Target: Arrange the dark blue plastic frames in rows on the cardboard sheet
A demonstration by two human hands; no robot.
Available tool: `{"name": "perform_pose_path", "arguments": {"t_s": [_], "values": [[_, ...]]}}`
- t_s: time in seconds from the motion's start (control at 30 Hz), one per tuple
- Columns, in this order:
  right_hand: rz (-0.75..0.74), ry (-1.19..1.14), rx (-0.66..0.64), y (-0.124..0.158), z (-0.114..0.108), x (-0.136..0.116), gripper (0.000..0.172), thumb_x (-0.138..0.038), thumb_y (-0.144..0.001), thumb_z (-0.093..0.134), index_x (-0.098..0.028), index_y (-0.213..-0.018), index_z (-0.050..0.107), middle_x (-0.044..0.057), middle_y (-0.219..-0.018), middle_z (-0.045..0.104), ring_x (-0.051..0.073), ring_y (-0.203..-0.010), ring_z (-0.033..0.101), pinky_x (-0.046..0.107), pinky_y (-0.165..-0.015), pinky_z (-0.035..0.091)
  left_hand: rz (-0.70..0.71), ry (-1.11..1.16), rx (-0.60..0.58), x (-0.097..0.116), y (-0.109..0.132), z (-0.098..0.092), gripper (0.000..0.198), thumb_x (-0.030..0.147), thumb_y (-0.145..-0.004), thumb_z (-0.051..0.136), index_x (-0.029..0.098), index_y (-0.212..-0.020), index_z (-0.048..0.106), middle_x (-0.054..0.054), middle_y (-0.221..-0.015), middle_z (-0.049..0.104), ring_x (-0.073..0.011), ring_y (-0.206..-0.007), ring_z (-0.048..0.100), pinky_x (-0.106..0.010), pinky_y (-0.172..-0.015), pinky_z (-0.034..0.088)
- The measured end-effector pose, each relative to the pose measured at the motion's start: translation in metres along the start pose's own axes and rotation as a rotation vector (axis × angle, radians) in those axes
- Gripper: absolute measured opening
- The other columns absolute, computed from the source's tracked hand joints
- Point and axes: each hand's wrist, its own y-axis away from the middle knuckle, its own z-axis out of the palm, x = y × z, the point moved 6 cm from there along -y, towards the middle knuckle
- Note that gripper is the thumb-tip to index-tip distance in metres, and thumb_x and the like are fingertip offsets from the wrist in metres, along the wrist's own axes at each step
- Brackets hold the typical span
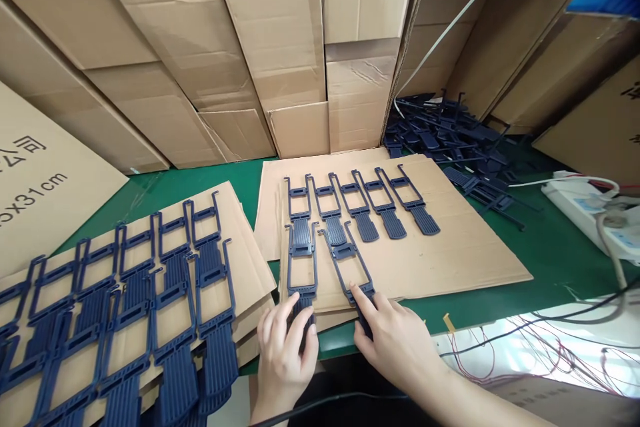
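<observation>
Both hands (287, 347) (395, 340) forward, fingers down

At the left edge of the frame, the cardboard sheet (45, 194) beside me carries printed black text. I can read two Chinese characters, "公司", and below them the end of a size marking, "x31cm", whose first figures are cut off. At the far right edge, another carton (600, 120) shows a scrap of black print, too cropped for me to read.
</observation>
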Motion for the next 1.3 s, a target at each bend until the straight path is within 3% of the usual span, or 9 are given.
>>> {"name": "perform_pose_path", "arguments": {"t_s": [0.2,0.47,0.87,1.1,1.3], "values": [[0.064,-0.034,-0.170,-0.009,0.001,-0.013,0.053,-0.025,-0.077,0.043,-0.019,-0.129,0.047,0.009,-0.078,0.056,0.020,-0.065,0.057,0.030,-0.057,0.045,0.028,-0.001,-0.072,0.002,-0.003,0.003,0.027,0.020,-0.075,0.055,0.014,-0.101,0.058,-0.014,-0.118,0.049,-0.0268,-0.105,0.046,-0.046,-0.090,0.034],[0.071,-0.006,-0.216,-0.021,0.001,-0.025,0.053,-0.023,-0.077,0.043,-0.016,-0.129,0.046,0.010,-0.075,0.055,0.022,-0.065,0.057,0.033,-0.055,0.045,0.015,0.030,-0.099,0.004,-0.002,0.008,0.024,0.030,-0.074,0.060,0.018,-0.094,0.061,-0.009,-0.110,0.057,-0.0254,-0.101,0.049,-0.044,-0.090,0.032],[0.106,-0.003,-0.332,-0.028,0.006,-0.027,0.055,-0.023,-0.078,0.040,-0.017,-0.133,0.039,0.009,-0.077,0.054,0.022,-0.068,0.057,0.035,-0.058,0.046,-0.055,0.071,-0.152,0.006,-0.005,0.012,0.024,0.037,-0.086,0.045,0.021,-0.090,0.063,-0.004,-0.111,0.058,-0.0232,-0.104,0.050,-0.042,-0.094,0.026],[0.088,0.059,-0.403,-0.034,0.003,-0.031,0.056,-0.022,-0.079,0.039,-0.015,-0.135,0.037,0.011,-0.077,0.055,0.022,-0.068,0.058,0.032,-0.057,0.045,-0.012,0.040,-0.176,0.010,-0.005,0.019,0.023,0.031,-0.088,0.042,0.022,-0.096,0.061,-0.003,-0.116,0.056,-0.0246,-0.106,0.048,-0.044,-0.090,0.028],[0.068,0.040,-0.366,-0.037,0.001,-0.028,0.057,-0.023,-0.079,0.040,-0.013,-0.134,0.038,0.011,-0.076,0.056,0.023,-0.069,0.058,0.034,-0.060,0.045,0.042,0.001,-0.185,0.011,-0.005,0.019,0.021,0.021,-0.084,0.049,0.018,-0.103,0.057,-0.007,-0.118,0.053,-0.0253,-0.110,0.045,-0.044,-0.091,0.029]]}}
